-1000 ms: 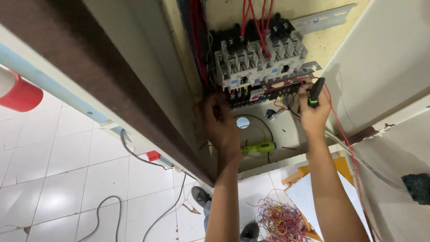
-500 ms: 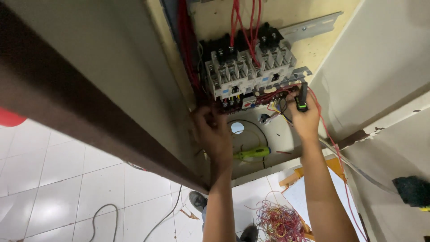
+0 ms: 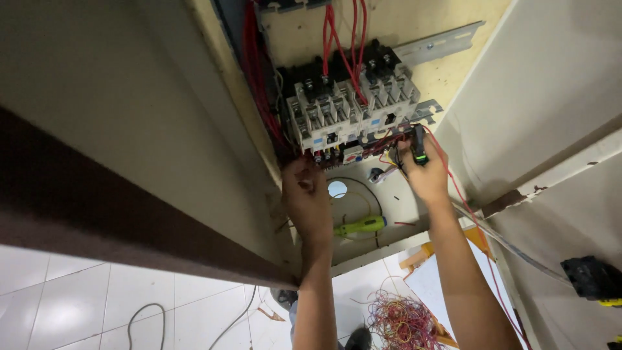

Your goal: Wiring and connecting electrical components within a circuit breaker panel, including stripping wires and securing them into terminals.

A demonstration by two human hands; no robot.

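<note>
My left hand (image 3: 306,198) reaches up into an open electrical cabinet, its fingers at the red wires under a block of grey contactors (image 3: 350,107). To the right, my right hand (image 3: 424,172) grips a black-handled screwdriver (image 3: 418,144) with green trim, its tip pointing up at the lower terminals of the same block. Red wires (image 3: 340,45) run into the block's top. What the left fingers pinch is hidden.
A green-handled screwdriver (image 3: 360,226) lies on the cabinet floor by a round hole (image 3: 337,188). A metal rail (image 3: 440,44) sticks out to the right. A tangle of red and yellow wire (image 3: 402,322) lies on the tiled floor. A black device (image 3: 593,279) sits at the right edge.
The view has shifted left and down across the cabinet. Both hands have stayed at the bottom of the contactor block, and the red object at the far left is out of view.
</note>
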